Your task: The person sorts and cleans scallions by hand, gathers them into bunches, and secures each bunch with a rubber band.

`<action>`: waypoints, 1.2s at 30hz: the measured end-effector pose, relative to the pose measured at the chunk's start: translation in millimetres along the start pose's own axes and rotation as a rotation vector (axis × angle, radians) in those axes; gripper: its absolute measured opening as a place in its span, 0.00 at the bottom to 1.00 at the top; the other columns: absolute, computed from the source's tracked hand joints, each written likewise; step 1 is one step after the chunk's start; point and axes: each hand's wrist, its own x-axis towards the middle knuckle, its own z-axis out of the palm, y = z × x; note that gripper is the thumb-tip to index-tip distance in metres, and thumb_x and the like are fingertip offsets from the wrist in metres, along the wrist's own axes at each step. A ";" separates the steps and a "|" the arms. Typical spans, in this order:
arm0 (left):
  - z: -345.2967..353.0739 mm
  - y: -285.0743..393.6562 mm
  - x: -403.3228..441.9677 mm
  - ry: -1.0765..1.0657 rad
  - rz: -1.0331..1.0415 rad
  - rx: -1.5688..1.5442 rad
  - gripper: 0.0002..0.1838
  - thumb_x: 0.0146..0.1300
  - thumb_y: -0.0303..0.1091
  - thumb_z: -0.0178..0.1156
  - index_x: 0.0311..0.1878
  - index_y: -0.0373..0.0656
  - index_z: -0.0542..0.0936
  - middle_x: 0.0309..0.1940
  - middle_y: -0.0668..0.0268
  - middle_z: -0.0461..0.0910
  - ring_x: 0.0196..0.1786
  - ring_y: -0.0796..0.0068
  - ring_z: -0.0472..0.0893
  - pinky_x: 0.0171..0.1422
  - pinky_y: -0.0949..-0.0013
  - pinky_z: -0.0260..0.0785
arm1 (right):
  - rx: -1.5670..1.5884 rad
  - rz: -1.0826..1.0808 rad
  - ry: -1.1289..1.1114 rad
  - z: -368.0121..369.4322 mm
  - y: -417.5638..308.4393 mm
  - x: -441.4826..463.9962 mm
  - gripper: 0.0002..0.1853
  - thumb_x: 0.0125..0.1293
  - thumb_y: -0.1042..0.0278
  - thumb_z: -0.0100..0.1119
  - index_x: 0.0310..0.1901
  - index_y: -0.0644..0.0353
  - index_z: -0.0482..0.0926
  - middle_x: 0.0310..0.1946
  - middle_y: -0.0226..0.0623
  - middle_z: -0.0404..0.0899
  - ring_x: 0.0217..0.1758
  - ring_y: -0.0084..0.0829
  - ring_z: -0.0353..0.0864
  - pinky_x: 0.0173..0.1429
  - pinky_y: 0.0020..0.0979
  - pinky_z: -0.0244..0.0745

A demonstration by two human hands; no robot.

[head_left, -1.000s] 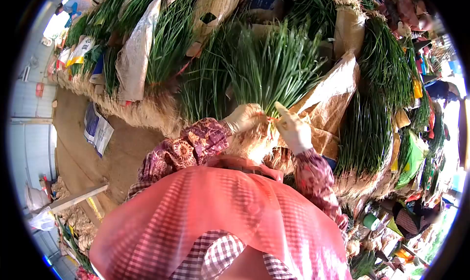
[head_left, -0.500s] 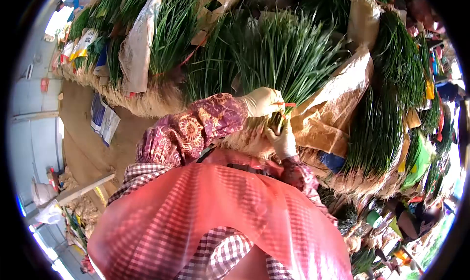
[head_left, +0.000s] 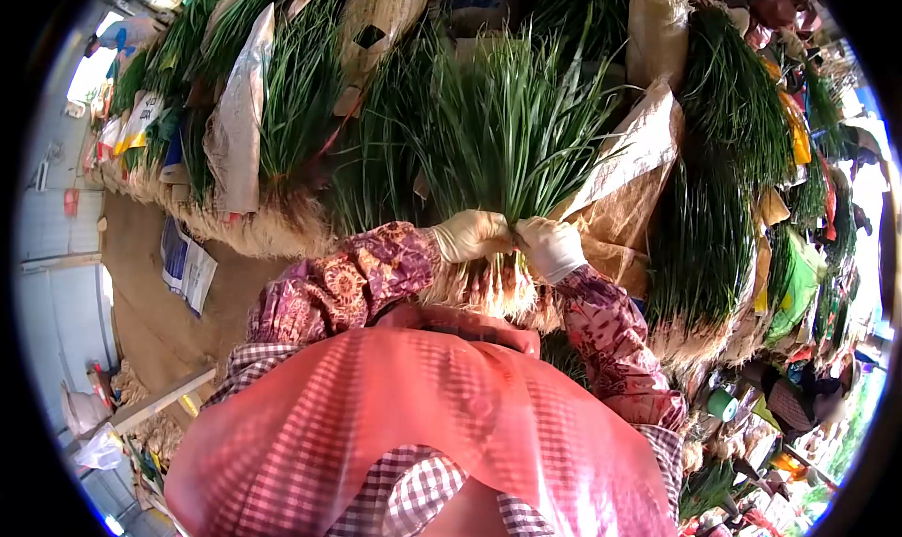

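Observation:
A bunch of onion-like greens [head_left: 512, 133] stands upright in front of me, its long leaves fanned out at the top and pale stems and roots hanging below my hands. My left hand [head_left: 474, 235], in a cream glove, is closed at the neck of the bunch. From the other side my right hand [head_left: 551, 247], also gloved, meets it with bent fingers pressed against the same neck. The fingertips nearly touch, and whatever thin thing may be between them is hidden. A sheet of brown wrapping [head_left: 611, 208] lies just beyond my right hand.
More bunches of greens [head_left: 700, 236] are heaped at right and along the back, among paper and plastic wrappings [head_left: 240, 124]. A printed bag [head_left: 188, 264] lies on the brown floor at left. A wooden bar [head_left: 164, 398] is at lower left. Another person [head_left: 794, 401] is at far right.
My right hand has risen from under my left hand to beside it at the bunch's neck. The red strip by my left fingers no longer shows. The whole view has shifted slightly.

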 end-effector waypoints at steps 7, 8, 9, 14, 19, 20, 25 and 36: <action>2.4 -12.8 -0.8 0.187 -0.068 -0.256 0.03 0.64 0.26 0.59 0.34 0.39 0.76 0.37 0.66 0.70 0.40 0.73 0.78 0.46 0.72 0.74 | -0.216 -0.220 -0.502 -38.0 18.4 1.2 0.11 0.67 0.65 0.46 0.34 0.58 0.78 0.17 0.30 0.71 0.17 0.28 0.71 0.16 0.34 0.67; -7.5 -18.1 -2.1 0.153 0.139 0.423 0.07 0.65 0.26 0.57 0.30 0.38 0.73 0.35 0.66 0.68 0.36 0.74 0.78 0.41 0.71 0.75 | -0.194 -0.253 -0.553 -62.5 18.7 -6.8 0.10 0.67 0.66 0.46 0.33 0.56 0.77 0.16 0.27 0.68 0.13 0.22 0.65 0.12 0.29 0.61; -9.0 -11.5 1.6 0.093 0.018 0.282 0.06 0.66 0.26 0.55 0.32 0.36 0.74 0.34 0.65 0.70 0.32 0.74 0.79 0.37 0.70 0.77 | 0.152 -0.115 -0.289 -40.7 31.9 -28.5 0.11 0.66 0.67 0.47 0.27 0.55 0.75 0.13 0.25 0.66 0.11 0.20 0.61 0.10 0.26 0.58; -4.4 -21.6 43.5 -0.068 -0.087 0.421 0.07 0.62 0.26 0.58 0.41 0.33 0.79 0.39 0.60 0.76 0.31 0.73 0.80 0.36 0.71 0.77 | 0.763 -0.048 -0.007 25.3 -17.1 -77.5 0.11 0.66 0.70 0.50 0.24 0.57 0.75 0.18 0.33 0.76 0.17 0.21 0.73 0.20 0.25 0.72; -17.8 33.6 93.6 -0.459 -0.759 0.482 0.18 0.61 0.37 0.61 0.49 0.33 0.79 0.42 0.57 0.81 0.42 0.72 0.81 0.39 0.70 0.76 | 1.383 0.338 -0.063 52.8 -81.8 -19.5 0.10 0.70 0.66 0.52 0.35 0.62 0.79 0.24 0.32 0.82 0.18 0.17 0.75 0.19 0.22 0.70; -16.1 33.4 91.9 -0.425 -0.709 0.555 0.18 0.61 0.37 0.61 0.49 0.33 0.79 0.42 0.57 0.81 0.42 0.72 0.81 0.40 0.70 0.76 | 1.482 0.421 -0.037 45.2 -89.4 -6.4 0.11 0.70 0.65 0.52 0.37 0.63 0.79 0.24 0.33 0.82 0.18 0.17 0.75 0.19 0.22 0.70; 3.6 12.4 85.2 -0.311 -0.429 0.932 0.17 0.60 0.38 0.61 0.47 0.36 0.80 0.41 0.57 0.82 0.39 0.71 0.83 0.41 0.67 0.77 | 1.504 0.856 -0.016 64.8 -101.4 35.3 0.07 0.66 0.73 0.56 0.39 0.69 0.79 0.25 0.38 0.82 0.18 0.19 0.75 0.18 0.23 0.72; -12.2 2.0 107.2 -0.511 -0.539 0.691 0.16 0.58 0.43 0.63 0.44 0.43 0.81 0.34 0.63 0.83 0.36 0.71 0.81 0.41 0.66 0.74 | -0.099 0.059 0.512 95.1 -31.0 -20.0 0.16 0.68 0.58 0.55 0.56 0.42 0.77 0.11 0.21 0.67 0.08 0.13 0.55 0.09 0.20 0.54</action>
